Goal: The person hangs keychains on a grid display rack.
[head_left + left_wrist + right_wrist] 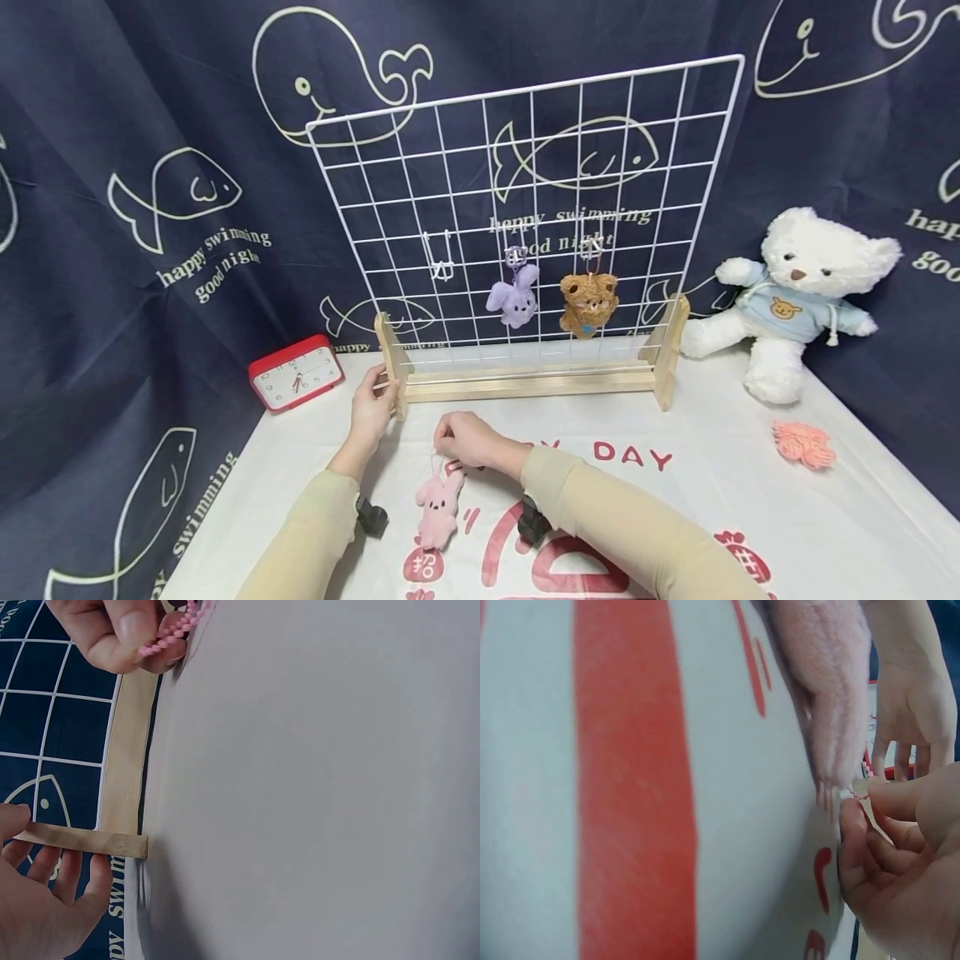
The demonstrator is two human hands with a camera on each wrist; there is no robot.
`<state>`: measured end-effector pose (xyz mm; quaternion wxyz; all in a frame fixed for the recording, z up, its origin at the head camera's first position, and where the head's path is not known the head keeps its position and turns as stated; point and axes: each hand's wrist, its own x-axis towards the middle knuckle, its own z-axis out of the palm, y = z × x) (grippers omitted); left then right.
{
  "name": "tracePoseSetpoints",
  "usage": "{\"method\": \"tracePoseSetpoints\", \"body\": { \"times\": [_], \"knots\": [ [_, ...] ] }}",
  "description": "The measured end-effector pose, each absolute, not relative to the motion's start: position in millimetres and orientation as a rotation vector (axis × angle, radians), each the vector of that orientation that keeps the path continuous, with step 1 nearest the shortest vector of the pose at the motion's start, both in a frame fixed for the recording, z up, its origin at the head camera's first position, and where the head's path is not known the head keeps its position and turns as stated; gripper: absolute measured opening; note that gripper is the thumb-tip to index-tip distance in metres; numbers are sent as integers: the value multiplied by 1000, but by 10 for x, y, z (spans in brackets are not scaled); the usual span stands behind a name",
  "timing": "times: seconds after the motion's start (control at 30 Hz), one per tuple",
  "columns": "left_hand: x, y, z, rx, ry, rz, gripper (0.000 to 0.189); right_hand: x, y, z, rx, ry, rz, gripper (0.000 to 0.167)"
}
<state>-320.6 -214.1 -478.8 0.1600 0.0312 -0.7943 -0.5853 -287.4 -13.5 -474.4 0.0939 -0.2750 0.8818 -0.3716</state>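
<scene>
My left hand [372, 404] grips the left wooden end post [387, 343] of the white wire grid rack [532, 104]. In the left wrist view, the thumb lies on one side of the post [82, 838] and the fingers on the other. Right of it, my right hand [468, 437] pinches the pink bead chain [176, 630] of a pink plush bunny keychain [437, 512]. The bunny [832, 667] is below the fingertips; whether it touches the cloth I cannot tell. A purple bunny keychain [516, 302] and a brown bear keychain [588, 304] hang on the grid.
A white hook [441, 267] on the grid's left side carries nothing. A red clock [296, 373] stands at the left. At the right sit a white teddy bear [798, 283] and a coral-pink fluffy item [804, 444]. A printed white cloth [660, 508] covers the table.
</scene>
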Motion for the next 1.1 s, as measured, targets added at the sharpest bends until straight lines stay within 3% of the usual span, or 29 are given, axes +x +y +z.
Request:
{"method": "tracePoseSetpoints", "body": {
  "times": [0.27, 1.1],
  "knots": [
    [-3204, -2138, -4788, 93, -2269, -1672, 38, -2895, -110, -4718, -800, 2459, -1291, 13],
    [-3195, -2119, -4784, 101, -2263, -1680, 38, -2921, 53, -4418, -1085, 2318, -1627, 12]
  ]
}}
